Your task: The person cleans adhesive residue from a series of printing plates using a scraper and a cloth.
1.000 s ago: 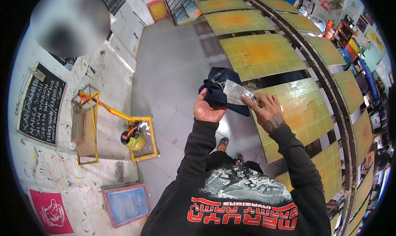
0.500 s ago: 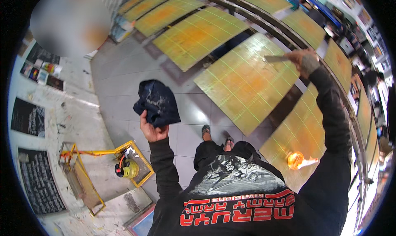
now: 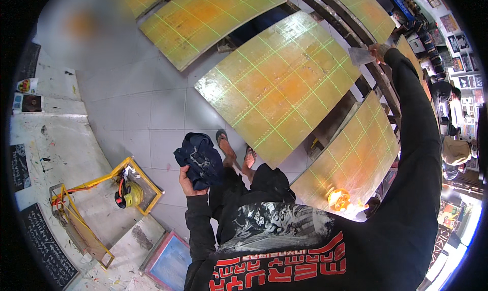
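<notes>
The left hand [image 3: 192, 185] is clutching a still-smeared navy cloth [image 3: 201, 158], the right hand [image 3: 379, 52] gripping a scraper [image 3: 360, 56] by the board's [image 3: 284, 82] right edge.

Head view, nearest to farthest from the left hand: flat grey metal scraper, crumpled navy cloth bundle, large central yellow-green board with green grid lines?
1. Crumpled navy cloth bundle: in the left hand.
2. Large central yellow-green board: ahead, to the right.
3. Flat grey metal scraper: upper right, in the right hand.
</notes>
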`<state>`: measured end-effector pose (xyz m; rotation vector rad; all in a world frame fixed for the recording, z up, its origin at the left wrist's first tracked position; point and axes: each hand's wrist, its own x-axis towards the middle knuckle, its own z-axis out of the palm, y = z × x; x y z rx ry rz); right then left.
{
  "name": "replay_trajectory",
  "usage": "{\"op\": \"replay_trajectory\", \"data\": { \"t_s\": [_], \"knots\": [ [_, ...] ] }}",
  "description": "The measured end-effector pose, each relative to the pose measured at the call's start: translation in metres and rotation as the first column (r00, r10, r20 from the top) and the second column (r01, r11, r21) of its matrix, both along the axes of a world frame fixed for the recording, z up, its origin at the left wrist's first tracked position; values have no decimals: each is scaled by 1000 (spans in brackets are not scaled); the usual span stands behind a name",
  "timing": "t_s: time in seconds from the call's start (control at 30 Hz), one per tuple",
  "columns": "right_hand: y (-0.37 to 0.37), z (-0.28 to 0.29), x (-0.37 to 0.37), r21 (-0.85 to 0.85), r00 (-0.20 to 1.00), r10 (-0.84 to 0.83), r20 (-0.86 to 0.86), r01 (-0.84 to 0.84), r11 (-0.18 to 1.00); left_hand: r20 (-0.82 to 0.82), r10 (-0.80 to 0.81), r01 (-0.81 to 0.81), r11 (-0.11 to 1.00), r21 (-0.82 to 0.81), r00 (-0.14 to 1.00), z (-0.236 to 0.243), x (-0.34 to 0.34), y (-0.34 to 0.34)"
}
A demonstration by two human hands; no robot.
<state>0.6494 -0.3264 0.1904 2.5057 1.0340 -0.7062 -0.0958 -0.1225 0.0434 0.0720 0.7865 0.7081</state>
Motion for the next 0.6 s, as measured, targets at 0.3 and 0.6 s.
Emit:
{"op": "replay_trajectory", "data": {
  "t_s": [0.3, 0.6],
  "knots": [
    [61, -23, -2, -238, 960, 180, 214, -128, 963, -108, 7, -14, 998, -64, 994, -20, 31, -34],
    [79, -74, 60, -255, 993, 118, -21, -119, 959, -101, -18, -2, 981, -192, 995, -35, 58, -57]
  ]
}}
